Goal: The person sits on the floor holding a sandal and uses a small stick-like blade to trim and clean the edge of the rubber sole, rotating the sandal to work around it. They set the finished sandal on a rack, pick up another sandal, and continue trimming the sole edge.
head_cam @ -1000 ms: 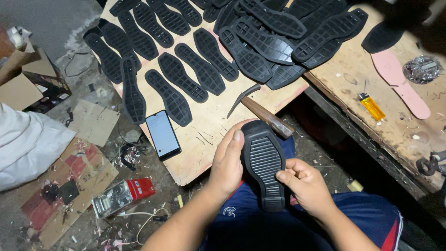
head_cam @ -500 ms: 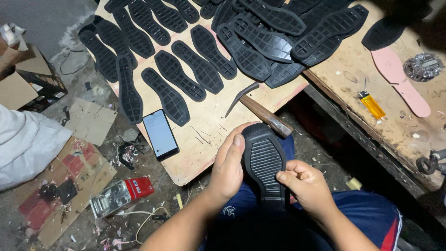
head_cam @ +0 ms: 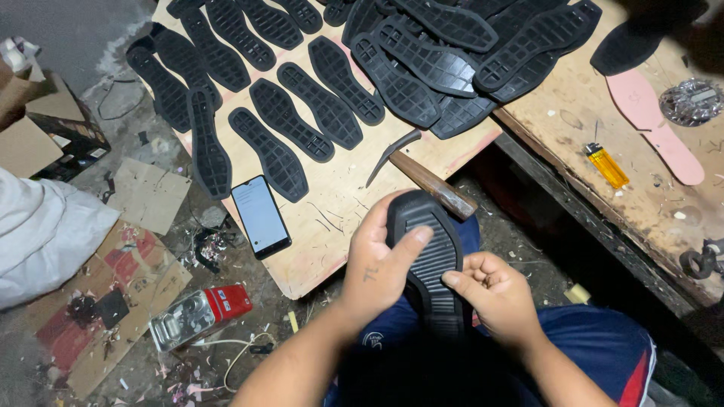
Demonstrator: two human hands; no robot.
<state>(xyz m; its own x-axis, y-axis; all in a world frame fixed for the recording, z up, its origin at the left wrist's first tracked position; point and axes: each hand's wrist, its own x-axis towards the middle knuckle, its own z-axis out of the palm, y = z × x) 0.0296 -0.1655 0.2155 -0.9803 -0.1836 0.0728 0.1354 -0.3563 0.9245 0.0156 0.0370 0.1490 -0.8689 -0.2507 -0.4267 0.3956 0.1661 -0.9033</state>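
Observation:
A black rubber shoe sole (head_cam: 431, 256) with a ribbed tread rests upright over my lap. My left hand (head_cam: 377, 260) wraps its left edge, with the thumb laid across the tread. At the sole's lower right edge my right hand (head_cam: 490, 294) pinches it with curled fingers. Just beyond the sole lies a hammer with a wooden handle (head_cam: 431, 185) and a curved metal head, on the edge of a plywood board (head_cam: 332, 226).
Several more black soles (head_cam: 317, 98) lie in rows and a heap on the board. A phone (head_cam: 260, 216) sits at its near left edge. A workbench on the right (head_cam: 603, 120) holds a yellow lighter (head_cam: 607, 166) and a pink insole (head_cam: 654, 124). Cardboard, scraps and a red-and-metal object (head_cam: 200, 316) litter the floor.
The view has shifted slightly. My left thumb has slid across the tread, and my right hand has moved a little along the sole's lower edge. The sole stays in both hands.

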